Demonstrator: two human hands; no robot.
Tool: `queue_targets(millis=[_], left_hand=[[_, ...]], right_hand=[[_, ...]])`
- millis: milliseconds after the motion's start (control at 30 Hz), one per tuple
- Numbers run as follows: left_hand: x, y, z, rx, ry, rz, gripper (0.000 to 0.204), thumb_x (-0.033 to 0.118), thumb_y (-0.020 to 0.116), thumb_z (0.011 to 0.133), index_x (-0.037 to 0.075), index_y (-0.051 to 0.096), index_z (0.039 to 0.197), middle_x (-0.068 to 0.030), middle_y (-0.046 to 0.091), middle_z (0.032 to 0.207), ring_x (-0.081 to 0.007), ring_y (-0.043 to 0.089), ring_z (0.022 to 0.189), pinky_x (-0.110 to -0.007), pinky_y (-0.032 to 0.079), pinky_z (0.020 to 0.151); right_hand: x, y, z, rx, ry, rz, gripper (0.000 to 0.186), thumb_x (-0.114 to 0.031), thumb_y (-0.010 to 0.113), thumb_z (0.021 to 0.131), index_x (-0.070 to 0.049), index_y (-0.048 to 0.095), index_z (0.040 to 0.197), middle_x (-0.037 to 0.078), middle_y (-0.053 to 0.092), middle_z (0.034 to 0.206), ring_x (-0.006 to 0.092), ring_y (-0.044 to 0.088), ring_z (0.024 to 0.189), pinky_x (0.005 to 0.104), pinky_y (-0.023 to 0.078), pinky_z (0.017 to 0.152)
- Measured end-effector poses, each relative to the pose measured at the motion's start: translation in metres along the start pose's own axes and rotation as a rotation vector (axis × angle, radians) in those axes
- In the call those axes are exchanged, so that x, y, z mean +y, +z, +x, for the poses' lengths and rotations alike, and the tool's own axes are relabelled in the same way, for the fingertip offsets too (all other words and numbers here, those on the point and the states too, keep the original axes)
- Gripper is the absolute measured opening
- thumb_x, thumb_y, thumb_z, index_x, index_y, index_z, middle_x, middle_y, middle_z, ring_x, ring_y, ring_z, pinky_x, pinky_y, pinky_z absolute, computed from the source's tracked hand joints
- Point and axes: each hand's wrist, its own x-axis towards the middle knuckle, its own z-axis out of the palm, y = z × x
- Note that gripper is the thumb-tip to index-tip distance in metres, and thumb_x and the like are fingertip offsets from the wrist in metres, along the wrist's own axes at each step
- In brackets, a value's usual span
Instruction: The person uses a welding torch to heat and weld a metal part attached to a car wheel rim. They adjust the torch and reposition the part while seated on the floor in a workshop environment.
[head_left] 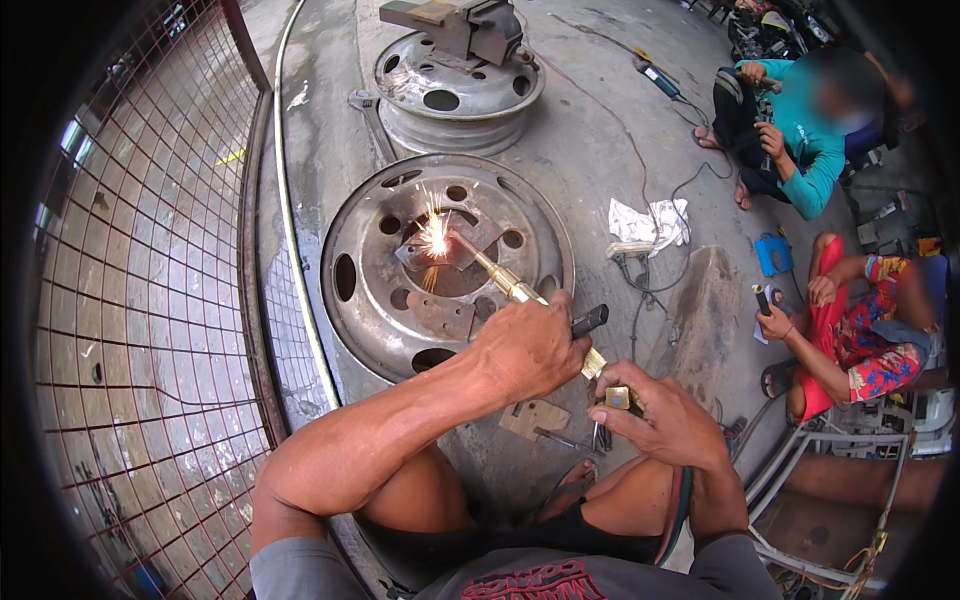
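From where I am standing, hot work is going on at a dark metal plate [483, 238]: bright sparks [435, 236] are springing up under the tip of the brass torch [515, 286]. This plate is lying over the centre of the nearer steel wheel [349, 215], which is serving as its support. In my judgement the heating or cutting is already progressing but not finished; the glare is hiding how much of the plate is done. A second rusty plate [440, 316], having holes, is resting lower on the same wheel, and I cannot tell whether it is waiting or finished.

The left hand [530, 345] is gripping the torch body firmly, the back of the hand facing up, while its forearm is slanting from the lower left and its elbow is bending outward. The right hand [660, 412] is grasping the torch's rear end at the brass valve block [618, 397], its thumb and fingers curling there. The torch is pointing forward and to the left.
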Motion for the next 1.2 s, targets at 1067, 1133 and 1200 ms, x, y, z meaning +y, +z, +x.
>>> queue_targets(millis=[1067, 1133, 1200], left_hand=[[-0.0048, 0.0036, 0.0016, 0.015, 0.002, 0.04, 0.056, 0.029, 0.06, 0.102, -0.014, 0.04, 0.132, -0.0324, 0.066, 0.068, -0.0549, 0.07, 0.075, -0.057, 0.057, 0.071], [-0.0037, 0.0025, 0.0025, 0.0, -0.008, 0.038, 0.056, 0.029, 0.06, 0.102, -0.013, 0.039, 0.133, -0.0325, 0.065, 0.068, -0.0545, 0.07, 0.075, -0.057, 0.057, 0.071], [-0.0037, 0.0023, 0.0026, 0.004, -0.003, 0.036, 0.056, 0.029, 0.06, 0.102, -0.013, 0.039, 0.133, -0.0325, 0.065, 0.067, -0.0542, 0.07, 0.075, -0.057, 0.057, 0.071]], right_hand=[[0.0034, 0.0013, 0.0027, -0.013, -0.053, -0.028, 0.029, -0.025, 0.068, 0.1, -0.008, 0.056, 0.12, 0.016, 0.063, 0.068, 0.031, 0.065, 0.058, 0.044, 0.048, 0.06], [0.0048, 0.0021, 0.0025, 0.002, -0.071, -0.022, 0.029, -0.026, 0.069, 0.1, -0.008, 0.056, 0.12, 0.016, 0.065, 0.071, 0.0323, 0.065, 0.06, 0.0442, 0.048, 0.061], [0.0052, 0.0038, 0.0026, 0.023, -0.104, -0.008, 0.031, -0.027, 0.07, 0.1, -0.008, 0.057, 0.12, 0.016, 0.066, 0.074, 0.0338, 0.066, 0.062, 0.0444, 0.049, 0.063]])
